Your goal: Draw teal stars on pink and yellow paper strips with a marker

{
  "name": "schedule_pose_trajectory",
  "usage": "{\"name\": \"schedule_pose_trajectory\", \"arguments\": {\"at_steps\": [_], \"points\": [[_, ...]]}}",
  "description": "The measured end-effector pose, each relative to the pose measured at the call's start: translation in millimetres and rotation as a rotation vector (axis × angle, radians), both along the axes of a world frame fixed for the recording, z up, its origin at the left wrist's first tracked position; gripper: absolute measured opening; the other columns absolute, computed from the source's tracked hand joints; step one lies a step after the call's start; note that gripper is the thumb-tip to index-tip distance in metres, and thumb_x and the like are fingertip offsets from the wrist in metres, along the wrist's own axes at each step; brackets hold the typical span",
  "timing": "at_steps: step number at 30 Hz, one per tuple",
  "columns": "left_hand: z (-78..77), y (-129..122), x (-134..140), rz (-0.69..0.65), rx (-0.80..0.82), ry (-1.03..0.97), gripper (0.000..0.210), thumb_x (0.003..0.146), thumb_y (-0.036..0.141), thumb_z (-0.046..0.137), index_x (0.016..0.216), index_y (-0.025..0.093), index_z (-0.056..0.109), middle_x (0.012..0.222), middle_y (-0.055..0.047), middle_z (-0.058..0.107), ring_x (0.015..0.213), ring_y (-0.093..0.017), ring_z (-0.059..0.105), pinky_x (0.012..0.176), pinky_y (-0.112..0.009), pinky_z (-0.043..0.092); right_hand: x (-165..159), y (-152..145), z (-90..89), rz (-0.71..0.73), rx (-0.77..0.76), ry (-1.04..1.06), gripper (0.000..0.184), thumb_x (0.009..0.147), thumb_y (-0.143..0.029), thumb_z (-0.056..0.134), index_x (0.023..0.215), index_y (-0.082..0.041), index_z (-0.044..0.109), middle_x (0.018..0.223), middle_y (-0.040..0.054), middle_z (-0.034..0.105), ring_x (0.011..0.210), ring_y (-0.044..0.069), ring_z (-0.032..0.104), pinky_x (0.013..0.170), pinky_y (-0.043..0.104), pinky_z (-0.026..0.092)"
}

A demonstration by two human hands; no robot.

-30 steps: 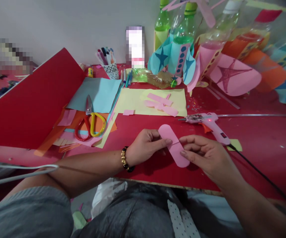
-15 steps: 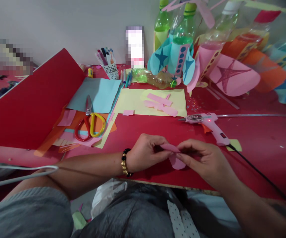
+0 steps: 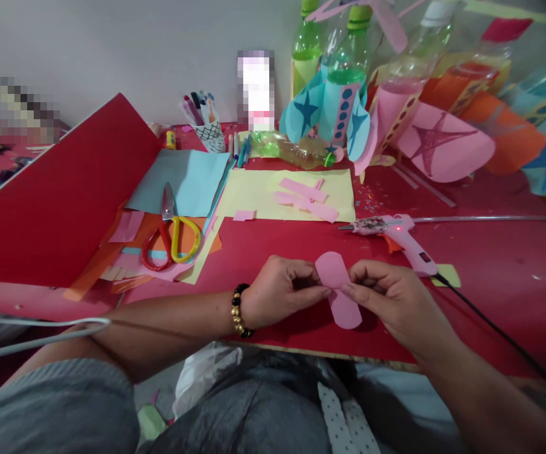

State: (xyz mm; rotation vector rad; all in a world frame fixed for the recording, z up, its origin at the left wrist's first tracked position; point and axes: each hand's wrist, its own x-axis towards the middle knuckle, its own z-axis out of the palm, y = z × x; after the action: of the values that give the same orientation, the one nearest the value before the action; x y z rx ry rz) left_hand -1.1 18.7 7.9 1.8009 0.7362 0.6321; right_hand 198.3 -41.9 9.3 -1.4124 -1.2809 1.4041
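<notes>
A pink paper cutout (image 3: 340, 291) with two rounded ends and a crease across its narrow middle is pinched between both hands above the red table. My left hand (image 3: 285, 289), with a beaded bracelet at the wrist, grips its left edge between thumb and fingers. On the opposite edge, my right hand (image 3: 389, 295) closes thumb against fingers. Beyond the right hand lies a pink hot glue gun (image 3: 403, 236), its small red light on. Pink paper strips (image 3: 305, 197) rest on a pale yellow sheet (image 3: 254, 189) farther back.
Scissors (image 3: 171, 236) with red and yellow handles lie on coloured paper at left, beside a raised red board (image 3: 65, 202). Decorated bottle rockets (image 3: 348, 94) stand at back right. A pen cup (image 3: 210, 135) is near the wall. The glue gun's black cord (image 3: 495, 334) runs right.
The pink cutout has gone from folded over to spread open, its upper lobe now turned up and facing me. Both hands keep nearly the same place.
</notes>
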Motion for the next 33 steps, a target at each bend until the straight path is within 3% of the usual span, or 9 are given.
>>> {"name": "schedule_pose_trajectory", "arguments": {"at_steps": [8, 11, 14, 17, 24, 33], "points": [[-2.5, 1, -1, 0.013, 0.001, 0.055, 0.025, 0.086, 0.027, 0.065, 0.066, 0.012, 0.061, 0.058, 0.004, 0.054, 0.054, -0.004, 0.042, 0.051, -0.016, 0.033, 0, 3, -0.8, 0.032, -0.063, 0.045, 0.03, 0.083, -0.039, 0.068, 0.068, -0.017, 0.052, 0.062, -0.0046, 0.045, 0.06, 0.008, 0.038, 0.054, 0.022, 0.031], [-2.7, 3, 0, 0.005, -0.169, 0.017, 0.027, 0.087, 0.031, 0.064, 0.068, 0.012, 0.061, 0.058, 0.003, 0.055, 0.053, -0.005, 0.046, 0.05, -0.015, 0.035, -1, 4, -1.4, 0.053, -0.07, 0.06, 0.029, 0.085, -0.04, 0.065, 0.071, -0.017, 0.055, 0.063, -0.0043, 0.047, 0.059, 0.008, 0.04, 0.053, 0.021, 0.033], [-2.4, 6, 2, 0.004, -0.423, -0.063, 0.026, 0.086, 0.033, 0.066, 0.07, 0.012, 0.061, 0.062, -0.001, 0.062, 0.053, -0.007, 0.055, 0.05, -0.016, 0.041, -1, 3, -0.9, 0.052, -0.084, 0.141, 0.022, 0.086, -0.039, 0.066, 0.097, -0.022, 0.058, 0.071, -0.0036, 0.058, 0.061, 0.01, 0.051, 0.056, 0.021, 0.04], [-1.4, 8, 3, 0.013, -0.588, -0.152, 0.026, 0.084, 0.032, 0.069, 0.07, 0.011, 0.061, 0.066, -0.003, 0.066, 0.051, -0.007, 0.057, 0.051, -0.017, 0.046, 1, 0, 2.0, 0.012, -0.027, 0.151, 0.037, 0.086, -0.036, 0.067, 0.117, -0.029, 0.048, 0.076, -0.0041, 0.065, 0.063, 0.011, 0.058, 0.057, 0.021, 0.045], [3.0, 14, 4, 0.078, -0.816, -0.334, 0.023, 0.082, 0.028, 0.072, 0.073, 0.01, 0.061, 0.067, -0.002, 0.067, 0.05, -0.005, 0.058, 0.05, -0.014, 0.046, 2, -6, 6.6, 0.121, 0.107, 0.126, 0.06, 0.077, -0.03, 0.077, 0.127, -0.032, 0.045, 0.105, 0.0029, 0.071, 0.098, 0.021, 0.068, 0.084, 0.031, 0.055], [4.0, 17, 3, 0.065, -0.933, -0.361, 0.021, 0.081, 0.026, 0.072, 0.073, 0.01, 0.061, 0.065, -0.003, 0.068, 0.045, -0.005, 0.055, 0.046, -0.013, 0.044, 7, -6, 2.1, 0.124, 0.198, 0.096, 0.058, 0.081, -0.023, 0.074, 0.129, -0.037, 0.044, 0.099, -0.0007, 0.072, 0.093, 0.017, 0.068, 0.079, 0.026, 0.056]]}}
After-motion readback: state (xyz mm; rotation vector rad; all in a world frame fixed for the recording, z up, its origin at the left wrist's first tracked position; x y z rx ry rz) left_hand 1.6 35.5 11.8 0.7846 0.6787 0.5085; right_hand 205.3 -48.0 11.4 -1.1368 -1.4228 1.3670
